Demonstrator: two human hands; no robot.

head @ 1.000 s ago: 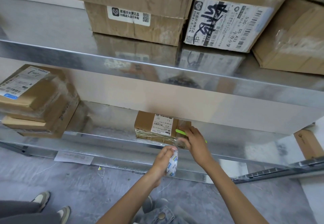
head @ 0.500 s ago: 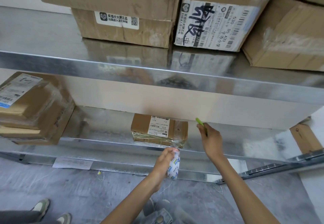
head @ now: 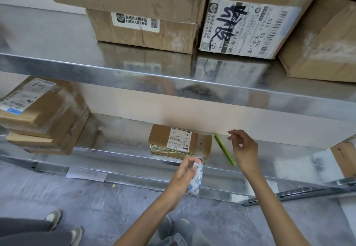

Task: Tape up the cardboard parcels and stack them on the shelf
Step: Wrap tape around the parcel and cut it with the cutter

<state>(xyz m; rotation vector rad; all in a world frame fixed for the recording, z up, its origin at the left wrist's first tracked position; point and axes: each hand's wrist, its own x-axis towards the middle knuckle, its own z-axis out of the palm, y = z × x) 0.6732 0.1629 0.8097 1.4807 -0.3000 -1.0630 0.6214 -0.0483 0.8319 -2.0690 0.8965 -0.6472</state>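
Observation:
A small cardboard parcel (head: 160, 140) with a white label lies on the lower metal shelf (head: 123, 147), its front edge wrapped in shiny tape. My left hand (head: 183, 178) grips a roll of clear tape (head: 196, 182) just in front of the parcel's near right corner. A green cutter (head: 224, 150) lies on the shelf to the right of the parcel. My right hand (head: 244, 149) hovers beside the cutter with loosely spread fingers and holds nothing.
Large taped boxes (head: 146, 28) fill the upper shelf (head: 96, 66). A stack of flat parcels (head: 44, 118) sits at the lower shelf's left end. Another person's shoes (head: 55, 218) stand on the floor at lower left. Cardboard (head: 344, 159) leans at the right.
My right hand left the parcel's corner with the green cutter, moved right and let it go; the cutter now lies on the shelf. My left hand has stayed put with the tape roll.

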